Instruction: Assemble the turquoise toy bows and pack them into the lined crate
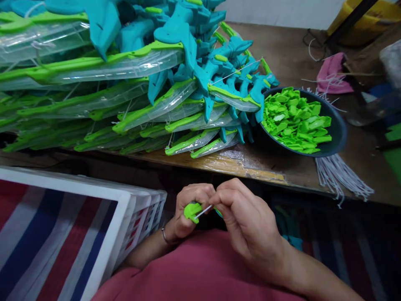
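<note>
Wooden desk (pixel 263 170) ahead, piled with teal-and-green plastic assemblies (pixel 175 30); below its edge, my left hand (pixel 184 221) grips a green plastic part (pixel 191 211), my right hand (pixel 253 221) pinching its white cord (pixel 203 212). I'd want that cord taut, the part steady.

A rumpled pink cloth (pixel 332 69) lies on the brown wooden bench (pixel 282 46) near a round yellow bucket (pixel 369 25); red, white and blue striped sheeting (pixel 64 246) shows within a white slatted plastic crate (pixel 94 191).

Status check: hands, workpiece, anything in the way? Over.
Left hand gripping green piece. Right hand pinching white cord running from it. No obstruction seen at the hands; white crate close on the left.
</note>
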A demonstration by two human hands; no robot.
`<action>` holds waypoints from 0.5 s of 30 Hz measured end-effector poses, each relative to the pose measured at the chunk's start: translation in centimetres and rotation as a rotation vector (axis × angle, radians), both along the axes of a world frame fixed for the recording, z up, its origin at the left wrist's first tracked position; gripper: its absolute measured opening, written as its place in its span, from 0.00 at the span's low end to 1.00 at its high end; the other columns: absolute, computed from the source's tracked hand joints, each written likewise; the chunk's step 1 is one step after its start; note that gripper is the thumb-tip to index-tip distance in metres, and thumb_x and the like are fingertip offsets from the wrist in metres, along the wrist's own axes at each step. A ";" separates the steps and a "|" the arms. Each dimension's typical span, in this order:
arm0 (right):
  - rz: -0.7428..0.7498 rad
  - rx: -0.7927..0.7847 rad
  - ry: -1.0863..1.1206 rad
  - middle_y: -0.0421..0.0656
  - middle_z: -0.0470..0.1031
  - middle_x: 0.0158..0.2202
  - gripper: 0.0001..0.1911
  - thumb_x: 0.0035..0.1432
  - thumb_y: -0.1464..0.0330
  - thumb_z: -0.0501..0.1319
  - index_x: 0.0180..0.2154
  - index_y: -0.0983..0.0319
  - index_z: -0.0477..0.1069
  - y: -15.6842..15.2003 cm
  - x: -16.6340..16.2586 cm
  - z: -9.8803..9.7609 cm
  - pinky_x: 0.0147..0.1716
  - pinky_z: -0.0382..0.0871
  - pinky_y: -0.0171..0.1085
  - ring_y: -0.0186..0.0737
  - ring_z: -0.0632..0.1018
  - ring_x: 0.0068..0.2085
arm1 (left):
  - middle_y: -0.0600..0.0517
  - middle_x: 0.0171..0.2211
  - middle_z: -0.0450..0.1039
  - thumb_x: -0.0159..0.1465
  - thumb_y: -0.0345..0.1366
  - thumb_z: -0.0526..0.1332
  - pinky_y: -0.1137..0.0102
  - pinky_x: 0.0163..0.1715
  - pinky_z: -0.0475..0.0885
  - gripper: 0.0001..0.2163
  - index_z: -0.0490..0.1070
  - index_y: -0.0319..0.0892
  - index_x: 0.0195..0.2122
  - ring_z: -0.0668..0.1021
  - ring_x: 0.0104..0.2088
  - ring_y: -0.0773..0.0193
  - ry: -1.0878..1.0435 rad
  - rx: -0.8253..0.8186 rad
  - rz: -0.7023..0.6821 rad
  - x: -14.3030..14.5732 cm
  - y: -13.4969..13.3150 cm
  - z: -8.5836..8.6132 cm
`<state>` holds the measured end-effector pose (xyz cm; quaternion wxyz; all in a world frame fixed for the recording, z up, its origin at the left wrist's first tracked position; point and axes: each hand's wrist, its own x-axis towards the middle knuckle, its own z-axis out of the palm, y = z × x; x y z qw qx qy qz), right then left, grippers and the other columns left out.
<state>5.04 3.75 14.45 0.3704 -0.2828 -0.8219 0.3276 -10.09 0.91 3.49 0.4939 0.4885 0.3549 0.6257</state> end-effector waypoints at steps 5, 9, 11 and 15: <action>-0.006 0.020 -0.033 0.43 0.73 0.38 0.12 0.67 0.81 0.53 0.45 0.63 0.71 -0.1 0.1 -0.1 0.37 0.76 0.33 0.35 0.76 0.39 | 0.50 0.21 0.68 0.62 0.75 0.47 0.63 0.30 0.71 0.35 0.65 0.44 0.23 0.73 0.25 0.61 -0.013 0.089 -0.024 0.1 0.2 0.5; -0.016 0.028 -0.052 0.43 0.73 0.36 0.12 0.67 0.80 0.53 0.44 0.62 0.71 0.0 0.1 -0.1 0.35 0.76 0.33 0.35 0.76 0.37 | 0.50 0.20 0.68 0.61 0.76 0.47 0.63 0.30 0.72 0.36 0.64 0.45 0.23 0.73 0.24 0.61 0.009 0.077 -0.023 0.0 0.2 0.6; -0.019 0.038 -0.045 0.43 0.74 0.37 0.12 0.67 0.80 0.53 0.44 0.62 0.71 0.0 0.1 -0.2 0.36 0.77 0.34 0.36 0.77 0.38 | 0.50 0.20 0.68 0.61 0.75 0.48 0.63 0.30 0.72 0.35 0.65 0.45 0.23 0.73 0.24 0.61 -0.005 0.096 -0.021 0.1 0.2 0.5; -0.040 0.068 -0.048 0.44 0.74 0.37 0.13 0.68 0.80 0.52 0.46 0.62 0.72 -0.1 0.1 -0.3 0.35 0.77 0.34 0.37 0.78 0.38 | 0.50 0.20 0.67 0.60 0.76 0.48 0.63 0.30 0.72 0.35 0.66 0.45 0.23 0.73 0.24 0.61 -0.018 0.068 -0.020 0.1 0.2 0.4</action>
